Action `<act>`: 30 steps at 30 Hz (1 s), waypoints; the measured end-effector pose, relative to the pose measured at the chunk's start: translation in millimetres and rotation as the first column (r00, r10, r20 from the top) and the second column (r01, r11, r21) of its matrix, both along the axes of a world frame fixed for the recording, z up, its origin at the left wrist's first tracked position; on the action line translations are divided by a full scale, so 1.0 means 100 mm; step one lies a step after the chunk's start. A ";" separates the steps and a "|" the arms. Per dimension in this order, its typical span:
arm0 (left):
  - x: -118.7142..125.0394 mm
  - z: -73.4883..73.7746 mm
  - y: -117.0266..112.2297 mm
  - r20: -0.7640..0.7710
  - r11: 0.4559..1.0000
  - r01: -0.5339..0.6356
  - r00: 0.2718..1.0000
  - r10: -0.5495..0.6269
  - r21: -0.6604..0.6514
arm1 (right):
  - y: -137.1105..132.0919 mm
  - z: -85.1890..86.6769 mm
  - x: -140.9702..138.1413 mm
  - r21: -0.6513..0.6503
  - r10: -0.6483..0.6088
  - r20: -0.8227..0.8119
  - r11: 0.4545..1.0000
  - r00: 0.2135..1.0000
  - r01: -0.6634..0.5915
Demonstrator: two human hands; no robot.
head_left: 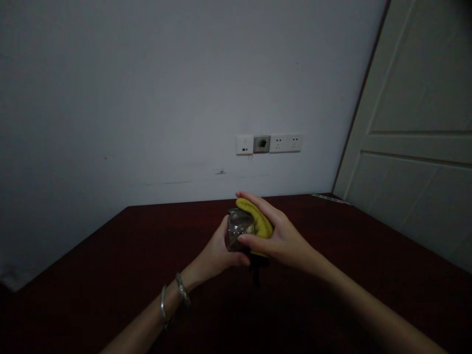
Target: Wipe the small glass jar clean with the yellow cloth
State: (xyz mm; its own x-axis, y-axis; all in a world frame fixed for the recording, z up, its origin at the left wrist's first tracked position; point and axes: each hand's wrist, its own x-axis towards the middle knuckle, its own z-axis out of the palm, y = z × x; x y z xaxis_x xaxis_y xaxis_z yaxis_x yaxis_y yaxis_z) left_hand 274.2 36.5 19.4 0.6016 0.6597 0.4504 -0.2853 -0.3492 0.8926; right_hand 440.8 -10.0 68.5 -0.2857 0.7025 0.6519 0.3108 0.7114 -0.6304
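Dim light falls on a pale wall (165,98) with a row of sockets (285,143), a panelled door (416,182) to the right, and a dark red surface (110,255) reaching up to the wall. Above the middle of that surface, both hands are busy with the same object, a see-through glass-like vessel (236,227). The left hand (217,250) is curled round its near left side, thumb underneath; the right hand (283,236) is part-closed over a yellow cloth (261,223), pressing it to the vessel's right side, with the thumb on the vessel's front. Work seems to be under way: both things are in hand and the cloth is on the vessel, but neither has been set down. How much of the vessel has been gone over, and how much is left, cannot be judged. Its far side, its base and most of the left fingers are hidden, its exact shape is unclear, and a dark patch (257,270) below the hands is too murky to identify. Both forearms are cut off by the lower edge.
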 end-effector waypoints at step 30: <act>-0.05 0.07 -0.08 -0.120 0.953 -0.258 0.953 0.278 0.157 | 0.10 -0.10 -0.09 0.020 0.035 -0.286 0.999 0.958 -0.031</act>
